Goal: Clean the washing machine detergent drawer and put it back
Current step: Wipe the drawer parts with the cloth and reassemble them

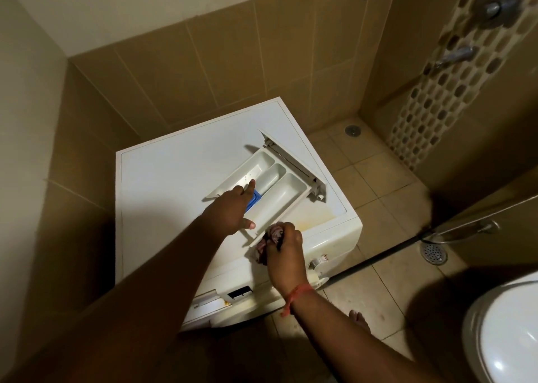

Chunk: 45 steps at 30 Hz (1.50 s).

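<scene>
The white detergent drawer (279,183) lies on top of the white washing machine (174,178), its front panel turned to the far right. It has three compartments and a blue insert (254,199) near its rear end. My left hand (233,208) rests on the drawer's rear end, fingers stretched out over the blue insert and thumb at the near wall. My right hand (283,248) grips a bunched pinkish cloth (272,235) pressed against the drawer's near corner. The drawer's empty slot (240,291) shows dark on the machine's front.
The machine stands in a tiled corner with walls behind and to the left. A toilet (503,333) is at the bottom right. Floor drains (434,253) and a shower area with taps (457,56) lie to the right. My bare foot (359,320) is on the floor tiles.
</scene>
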{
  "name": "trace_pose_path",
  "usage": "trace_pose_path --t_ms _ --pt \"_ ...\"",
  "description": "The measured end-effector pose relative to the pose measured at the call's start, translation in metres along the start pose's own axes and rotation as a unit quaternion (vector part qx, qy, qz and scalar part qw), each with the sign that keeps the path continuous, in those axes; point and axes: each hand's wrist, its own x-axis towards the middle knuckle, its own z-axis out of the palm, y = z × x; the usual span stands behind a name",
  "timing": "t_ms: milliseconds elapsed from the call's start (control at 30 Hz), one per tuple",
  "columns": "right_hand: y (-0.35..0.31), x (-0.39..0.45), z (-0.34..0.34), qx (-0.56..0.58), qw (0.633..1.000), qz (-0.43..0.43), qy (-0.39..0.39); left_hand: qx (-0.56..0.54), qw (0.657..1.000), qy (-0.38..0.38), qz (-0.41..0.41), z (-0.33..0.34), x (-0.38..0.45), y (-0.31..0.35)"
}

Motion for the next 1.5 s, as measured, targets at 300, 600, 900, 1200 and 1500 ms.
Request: trace_pose_path --t_ms 300,600,900,1200,1500 --pt "-0.031 0.065 -0.031 -0.004 0.989 0.052 0.14 -0.014 1.0 0.008 -0.002 0.001 -0.001 0.004" --pt "-0.008 0.027 -0.005 0.073 0.994 0.033 0.07 -0.011 1.0 0.013 0.007 0.001 -0.001 0.003" --pt "-0.025 0.023 -0.017 -0.068 0.997 0.0 -0.03 -0.028 0.999 0.02 -0.009 0.003 -0.003 0.001" --pt "-0.074 0.052 -0.062 -0.151 0.981 -0.122 -0.017 -0.041 0.999 0.029 -0.015 0.005 -0.005 0.001" --pt "-0.089 0.109 -0.013 -0.632 0.719 -0.264 -0.118 -0.064 0.996 0.053 -0.029 0.011 -0.004 -0.001"
